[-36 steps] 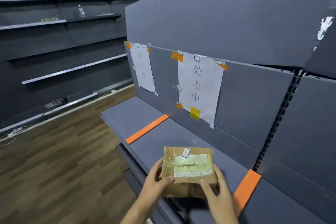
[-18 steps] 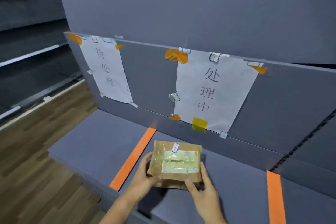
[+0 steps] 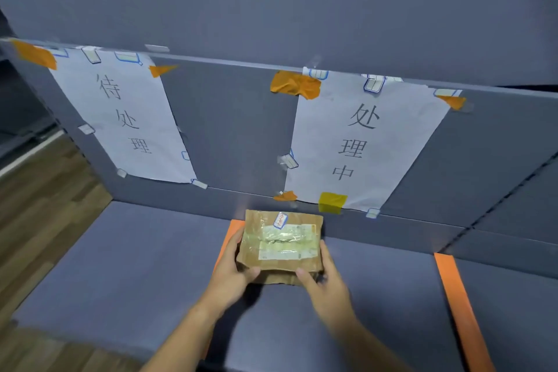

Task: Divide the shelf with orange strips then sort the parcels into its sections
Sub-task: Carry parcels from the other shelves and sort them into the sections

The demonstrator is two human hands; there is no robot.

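Left hand (image 3: 232, 269): grips the parcel's left edge, thumb curled over the near top, fingers tucked along the side and mostly hidden.
Right hand (image 3: 324, 284): grips the parcel's right near corner, thumb on top, fingers wrapped round the right side; probably sharing the load to keep it level for setting down.
Parcel (image 3: 282, 246): brown wrapped packet with a taped label, held between both hands low over the shelf, at the left edge of the middle section. Whether its base touches the shelf I cannot tell.
Shelf (image 3: 120, 266): grey deck; its near edge is cut off by the frame.
Left orange strip (image 3: 234, 228): mostly covered by the left hand and parcel.
Right orange strip (image 3: 459, 305): runs near to far, well right of the parcel.
Right sign (image 3: 362, 142): taped to the back panel above the middle section, apparently naming it.
Left sign (image 3: 120, 115): over the left section.
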